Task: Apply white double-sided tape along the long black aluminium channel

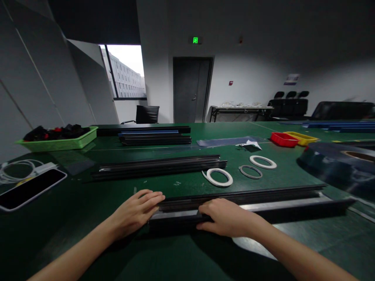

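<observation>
A green table (96, 199) spreads beneath the fingers and well beyond them. On it, right at the fingers, lies a long black channel (287, 214). Its long axis runs left to right across the person, the right end angled slightly farther away; its open side faces up and shows a pale inner face. The left end sits at the left fingers, and the rest stretches far past the right fingers to the right.

Farther off than the left fingers, a bundle of black strips (158, 168) lies roughly parallel to the channel. A large roll of dark film (331, 168) rests well to the right of the right fingers, and a green basket (58, 144) with dark pieces in it stands far beyond the left ones.

The right hand (221, 216) grasps the channel's near wall, thumb on the outside and bent fingers over the inside, with little gap. The left hand (140, 208) has its fingers nearly straight and close together, touching the channel's left end; whether they grip or only rest, I cannot tell.

A phone (33, 189) lies well left of the left fingers. Just beyond the right fingers is a white tape ring (219, 184), with a thin grey ring (252, 177) to its right.
</observation>
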A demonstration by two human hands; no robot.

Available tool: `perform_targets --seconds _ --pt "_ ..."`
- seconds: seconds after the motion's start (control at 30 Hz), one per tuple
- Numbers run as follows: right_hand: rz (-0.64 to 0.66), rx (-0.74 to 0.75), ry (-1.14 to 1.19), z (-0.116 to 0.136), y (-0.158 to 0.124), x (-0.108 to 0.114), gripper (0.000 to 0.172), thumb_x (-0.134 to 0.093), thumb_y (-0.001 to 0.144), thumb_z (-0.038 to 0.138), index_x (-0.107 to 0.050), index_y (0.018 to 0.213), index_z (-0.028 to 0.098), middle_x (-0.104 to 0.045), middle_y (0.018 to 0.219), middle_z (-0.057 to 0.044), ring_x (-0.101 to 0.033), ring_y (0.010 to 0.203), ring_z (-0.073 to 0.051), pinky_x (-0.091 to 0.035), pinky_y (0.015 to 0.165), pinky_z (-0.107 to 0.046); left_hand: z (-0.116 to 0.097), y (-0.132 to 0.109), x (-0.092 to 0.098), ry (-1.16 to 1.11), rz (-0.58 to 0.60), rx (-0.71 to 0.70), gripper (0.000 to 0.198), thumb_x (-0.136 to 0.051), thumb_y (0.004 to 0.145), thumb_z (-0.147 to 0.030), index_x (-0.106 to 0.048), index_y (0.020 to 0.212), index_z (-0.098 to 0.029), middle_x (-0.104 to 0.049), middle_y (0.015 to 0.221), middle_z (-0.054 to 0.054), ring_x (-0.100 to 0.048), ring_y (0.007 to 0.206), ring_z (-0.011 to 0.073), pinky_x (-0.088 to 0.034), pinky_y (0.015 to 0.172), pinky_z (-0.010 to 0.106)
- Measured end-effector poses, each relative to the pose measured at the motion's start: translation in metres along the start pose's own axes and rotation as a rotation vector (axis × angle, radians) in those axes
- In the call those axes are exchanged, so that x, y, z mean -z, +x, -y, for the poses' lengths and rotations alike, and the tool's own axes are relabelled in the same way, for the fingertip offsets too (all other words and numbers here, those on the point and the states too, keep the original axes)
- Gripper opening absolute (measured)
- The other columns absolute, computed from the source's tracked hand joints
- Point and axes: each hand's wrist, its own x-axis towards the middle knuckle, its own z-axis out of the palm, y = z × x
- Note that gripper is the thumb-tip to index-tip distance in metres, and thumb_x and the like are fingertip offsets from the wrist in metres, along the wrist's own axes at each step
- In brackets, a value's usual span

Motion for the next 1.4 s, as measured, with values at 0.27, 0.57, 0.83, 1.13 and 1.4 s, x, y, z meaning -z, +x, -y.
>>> perform_targets --seconds 0.27,0.57,0.83,1.13,1.4 --pt "0.001 0.008 0.003 0.002 -0.001 0.003 0.037 -0.048 0.081 0.051 -0.065 0.086 0.019 -0.067 0.087 -0.008 -0.062 0.078 -0.021 -0.043 0.068 -0.028 -0.003 -0.005 0.001 -0.082 -0.09 0.107 0.022 -0.044 0.087 -0.008 -0.057 0.103 -0.016 -0.061 0.096 0.006 -0.054 0.094 0.0169 -0.042 0.087 0.035" --pt "-0.009 0.028 0.007 0.0 -0.001 0.001 0.036 -0.047 0.081 0.051 -0.064 0.086 0.019 -0.067 0.086 -0.007 -0.062 0.076 -0.02 -0.043 0.068 -0.028 -0.004 0.001 0.007 -0.276 -0.048 0.108 0.022 -0.037 0.091 -0.013 -0.057 0.097 -0.018 -0.065 0.092 0.003 -0.056 0.093 0.015 -0.036 0.087 0.033" --pt "-0.005 0.011 0.011 0.0 0.0 0.001 0.035 -0.049 0.081 0.049 -0.064 0.086 0.018 -0.067 0.086 -0.007 -0.061 0.075 -0.02 -0.043 0.066 -0.028 -0.001 -0.003 0.002 -0.318 0.065 0.139 0.028 -0.035 0.091 -0.011 -0.052 0.111 -0.019 -0.063 0.113 0.006 -0.047 0.118 0.016 -0.036 0.096 0.035" --pt "-0.041 0.031 0.012 0.0 0.0 -0.001 0.03 -0.052 0.08 0.047 -0.062 0.085 0.019 -0.066 0.086 -0.006 -0.061 0.076 -0.02 -0.042 0.067 -0.028 -0.004 0.004 0.008 -0.433 0.311 0.18 0.058 -0.033 0.083 -0.002 -0.03 0.134 -0.027 -0.04 0.14 0.001 -0.028 0.132 0.0148 -0.026 0.109 0.041" --pt "-0.126 0.105 0.241 0.013 -0.004 0.008 0.052 -0.054 0.08 0.045 -0.045 0.128 0.026 -0.056 0.119 -0.006 -0.055 0.102 -0.021 -0.04 0.085 -0.03 -0.004 0.007 0.01 -0.448 0.359 0.129 0.076 -0.036 0.071 0.002 -0.021 0.139 -0.028 -0.032 0.145 -0.001 -0.021 0.135 0.0165 -0.022 0.111 0.045"
